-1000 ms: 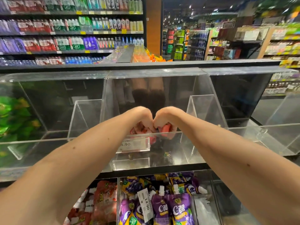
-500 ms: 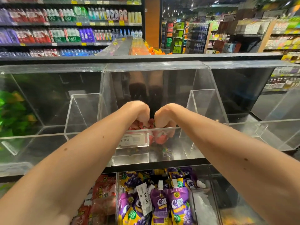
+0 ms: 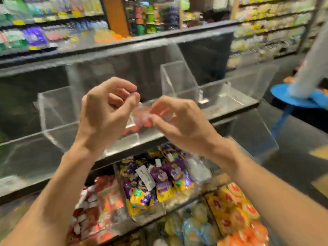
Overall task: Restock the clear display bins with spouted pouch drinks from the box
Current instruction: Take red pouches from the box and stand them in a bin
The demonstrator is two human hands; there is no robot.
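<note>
The left hand [image 3: 104, 118] and right hand [image 3: 179, 121] hover empty, loosely curled, before the red pouches [image 3: 142, 119] (soft, slick, likely light), probably best pinched by the stiff spout.

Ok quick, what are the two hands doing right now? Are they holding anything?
Left hand: open, fingers loosely curled, holding nothing.
Right hand: open, fingers loosely curled, holding nothing.

Clear glossy plastic bins [image 3: 179, 77], shiny purple foil-like pouches [image 3: 160, 176], a matt paper price tag [image 3: 145, 177].
</note>
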